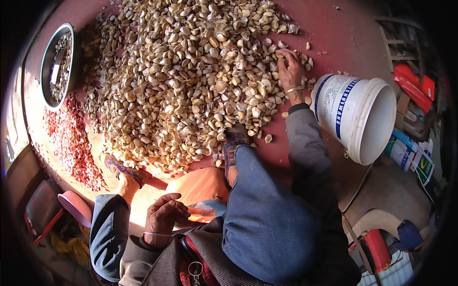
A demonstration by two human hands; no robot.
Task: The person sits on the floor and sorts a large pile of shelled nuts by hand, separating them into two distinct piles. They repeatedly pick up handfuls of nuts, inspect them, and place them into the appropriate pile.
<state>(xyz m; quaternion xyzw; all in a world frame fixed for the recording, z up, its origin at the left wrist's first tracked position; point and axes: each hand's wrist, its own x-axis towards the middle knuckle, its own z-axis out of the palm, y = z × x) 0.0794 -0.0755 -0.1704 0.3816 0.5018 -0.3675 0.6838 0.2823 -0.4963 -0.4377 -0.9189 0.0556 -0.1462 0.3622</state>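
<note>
Nearest the camera, the left hand (pixel 162 217) rests by the lap with its fingers curled loosely inward; whether anything lies inside them cannot be told. Just beside it an orange cloth or bag (pixel 200 188) lies over the knees, with a small pale piece (pixel 207 209) against it whose kind is unclear. The two feet in patterned slippers are planted at the near edge of the heap.

Farther out, the right hand (pixel 288 66) is stretched to the right side of the big heap of pale garlic cloves (pixel 191 81) spread over the red floor (pixel 343 38). Its fingers are bent down onto the cloves, closing on one or a few. The step in hand looks like picking cloves from the heap. The next move would call for a firm pinch and a lift clear of the loose pieces around it.

Right of that hand, a white plastic bucket (pixel 355 117) lies tipped on its side, mouth toward the lower right; its inside looks empty as far as it shows. Left of the heap is a strip of red chillies (pixel 71 143). Beyond them, at the far left, a round metal basin (pixel 58 64) holds a shallow layer of cloves.
</note>
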